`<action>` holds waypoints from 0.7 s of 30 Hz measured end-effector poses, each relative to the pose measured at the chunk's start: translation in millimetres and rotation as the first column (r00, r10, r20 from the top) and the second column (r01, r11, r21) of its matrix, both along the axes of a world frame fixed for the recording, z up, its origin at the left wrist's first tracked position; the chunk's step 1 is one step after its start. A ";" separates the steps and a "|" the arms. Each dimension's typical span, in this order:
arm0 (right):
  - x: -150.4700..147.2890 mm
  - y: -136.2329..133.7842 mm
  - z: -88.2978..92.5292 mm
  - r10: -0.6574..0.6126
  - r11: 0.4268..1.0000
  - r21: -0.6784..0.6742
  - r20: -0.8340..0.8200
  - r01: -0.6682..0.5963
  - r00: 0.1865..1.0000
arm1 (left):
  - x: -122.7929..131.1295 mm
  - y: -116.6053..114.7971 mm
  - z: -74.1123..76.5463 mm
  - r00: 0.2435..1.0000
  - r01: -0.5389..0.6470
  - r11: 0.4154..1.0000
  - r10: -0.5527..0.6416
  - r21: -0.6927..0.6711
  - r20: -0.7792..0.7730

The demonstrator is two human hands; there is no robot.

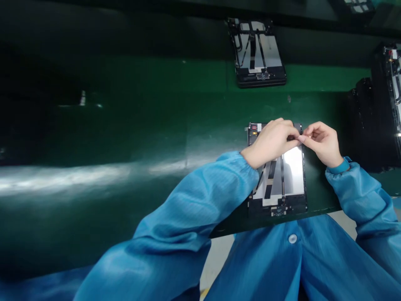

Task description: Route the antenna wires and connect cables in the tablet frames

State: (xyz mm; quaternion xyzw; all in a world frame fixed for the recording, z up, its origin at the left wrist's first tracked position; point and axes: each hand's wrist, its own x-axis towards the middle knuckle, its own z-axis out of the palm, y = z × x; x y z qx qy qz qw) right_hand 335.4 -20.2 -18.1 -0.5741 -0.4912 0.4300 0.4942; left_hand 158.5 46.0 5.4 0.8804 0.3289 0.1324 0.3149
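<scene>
An opened tablet lies on the green mat near the front edge, its silver inner plate, dark ribbon cables and a small circuit board showing. Across its upper part reaches my left hand, fingers pinched together at the tablet's top right corner. My right hand meets it there from the right, thumb and forefinger also pinched. Whatever sits between the fingertips is too small to make out. Part of the tablet's upper end is hidden under my left hand.
Farther back on the green mat rests a small stack of similar opened tablets. A taller stack of dark tablets stands at the right. A dark ledge runs along the back.
</scene>
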 end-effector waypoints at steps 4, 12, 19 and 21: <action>-0.6 1.8 -1.5 0.059 0.997 -0.059 0.040 -0.057 0.997 | -1.0 -0.6 0.4 0.990 -0.117 0.993 0.116 -0.020 -0.076; 2.4 2.7 -1.5 0.089 0.991 -0.103 0.063 -0.083 0.994 | -2.7 -0.7 -1.2 0.992 -0.108 0.994 0.108 -0.006 -0.062; 1.0 0.1 8.1 0.093 0.988 -0.124 0.050 -0.087 0.994 | -0.8 -1.0 -0.8 0.993 -0.098 0.995 0.096 -0.017 -0.069; 0.5 -0.5 9.0 0.088 0.989 -0.123 0.082 -0.078 0.993 | -0.2 -1.7 -2.0 0.994 -0.094 0.996 0.094 0.001 -0.060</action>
